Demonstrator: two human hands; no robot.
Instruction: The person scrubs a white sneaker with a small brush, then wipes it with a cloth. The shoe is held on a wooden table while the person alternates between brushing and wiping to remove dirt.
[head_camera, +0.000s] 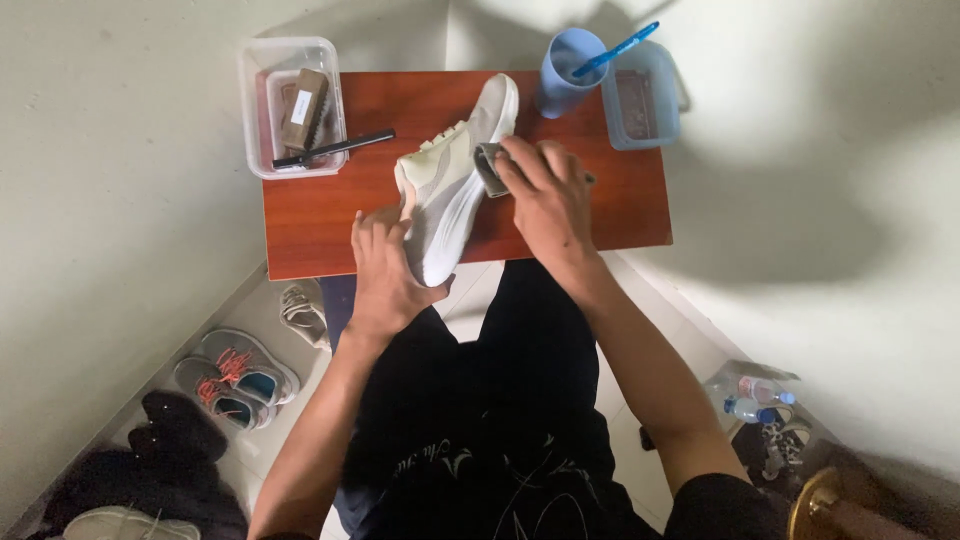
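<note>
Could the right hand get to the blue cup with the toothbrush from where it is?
Probably yes: the blue cup stands just beyond the right hand, with bare table between. But that hand holds a grey brush against the white shoe.

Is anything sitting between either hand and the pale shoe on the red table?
Nothing visible at the left hand: it grips the heel end of the pale shoe directly. The right hand presses a grey brush against the shoe's side, so only that brush lies between them on the red table.
</note>
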